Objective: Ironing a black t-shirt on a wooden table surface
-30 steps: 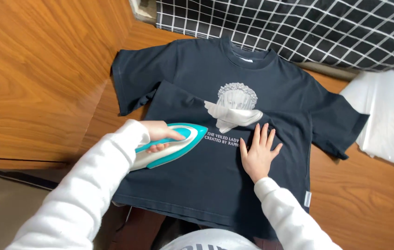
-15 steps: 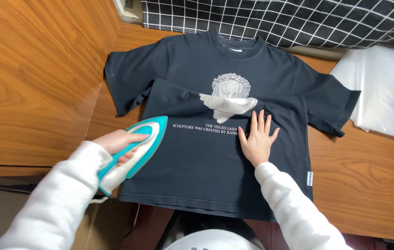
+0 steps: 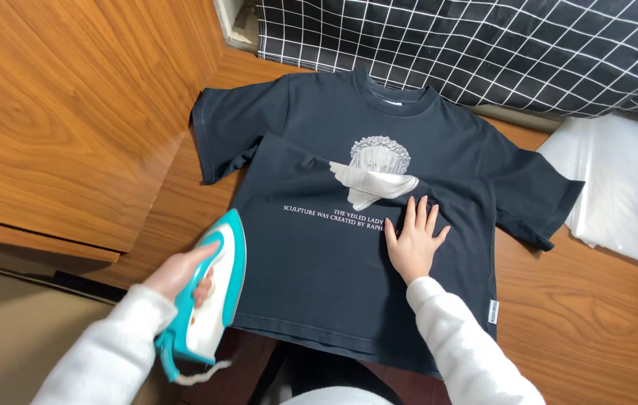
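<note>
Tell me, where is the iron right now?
In the head view, the teal and white iron sits low on the left, gripped by the left hand, at the left edge of the dark T-shirt.

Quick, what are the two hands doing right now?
Left hand: closed around the handle of the teal and white iron, at the left edge of the dark T-shirt.
Right hand: open, lying flat on the T-shirt.

Wood panel (image 3: 56, 127) blocks left; plastic sheet (image 3: 626, 187) right; bare floor (image 3: 596, 315) between free.
</note>
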